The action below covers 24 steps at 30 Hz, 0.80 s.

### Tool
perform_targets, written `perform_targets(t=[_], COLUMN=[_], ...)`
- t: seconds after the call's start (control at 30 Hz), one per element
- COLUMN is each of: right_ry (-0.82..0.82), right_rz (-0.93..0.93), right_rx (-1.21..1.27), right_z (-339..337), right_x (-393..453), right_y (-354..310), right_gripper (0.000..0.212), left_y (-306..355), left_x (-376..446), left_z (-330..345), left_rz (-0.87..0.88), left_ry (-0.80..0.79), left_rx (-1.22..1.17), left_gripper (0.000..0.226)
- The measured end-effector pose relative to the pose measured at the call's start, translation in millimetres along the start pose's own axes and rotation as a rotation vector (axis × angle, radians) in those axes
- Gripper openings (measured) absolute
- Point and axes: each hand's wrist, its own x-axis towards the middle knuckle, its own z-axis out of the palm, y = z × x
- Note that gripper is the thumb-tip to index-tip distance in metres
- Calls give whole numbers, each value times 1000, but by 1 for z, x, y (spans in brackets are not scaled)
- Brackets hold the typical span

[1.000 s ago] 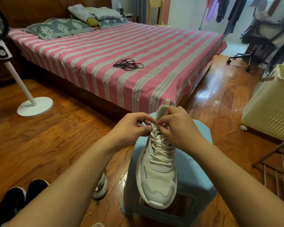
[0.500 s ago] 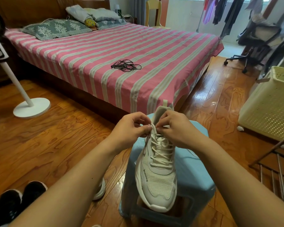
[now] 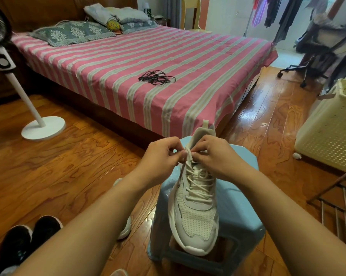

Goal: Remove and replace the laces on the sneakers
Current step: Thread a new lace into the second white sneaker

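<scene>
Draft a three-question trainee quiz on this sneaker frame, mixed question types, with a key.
1. True or false: the white sneaker stands on the bed.
2. Multiple choice: the black laces lie (A) on the floor, (B) on the bed, (C) in the basket.
3. Short answer: where on the sneaker do the left hand and right hand work?

Key
1. False: it stands on the blue stool.
2. B.
3. At the top of the white lace, by the tongue; both hands pinch the lace there.
</scene>
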Motion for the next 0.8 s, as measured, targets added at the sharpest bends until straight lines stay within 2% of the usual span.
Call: perform_targets(t=[0.07,0.13,0.2,0.23,0.27,0.3,0.37,0.43,0.47,0.5,0.57,0.6,0.67,0.73,0.8], right_ry=[-63,-46,-28,-34,-28,15,214,429,459,412,163,27,-123,-119,-46], right_rz=[-11,26,98,125,126,103,74,235,367,499,662,692,701,665,637], right_rx=[5,57,190,267,312,314,283,346,394,434,480,530,665,663,542], right_z=[-9,-15,-16,-14,-13,-12,-13,-17,-19,-19,-13,-8,-2,-5,-15], right_x=[-4,-6,-7,-8,-9,-10,-13,-18,-23,-29,-43,-49,-59,-61,-61], right_y=[2,7,14,15,15,15,14,15,16,18,17,14,8,6,8], right_gripper=[21,35,44,42,39,34,22,18,22,29,40,43,34,15,13], left_y=[-1,-3,-8,-12,-17,-20,-22,-12,-7,-1,8,13,15,20,22], left_x=[8,16,15,11,9,8,7,6,5,5,5,6,12,16,20], left_z=[-16,-50,-87,-97,-99,-95,-73,-50,-41,-32,-13,-5,13,26,32], left_rz=[-120,-290,-409,-450,-499,-564,-722,-790,-786,-773,-757,-739,-704,-702,-701], left_ry=[110,407,788,922,971,929,656,349,223,109,-66,-80,10,126,224], left_rx=[-158,-534,-972,-1116,-1172,-1141,-821,-446,-303,-218,-219,-260,-374,-592,-756], left_gripper=[9,10,12,12,13,15,25,44,51,59,68,65,48,31,15])
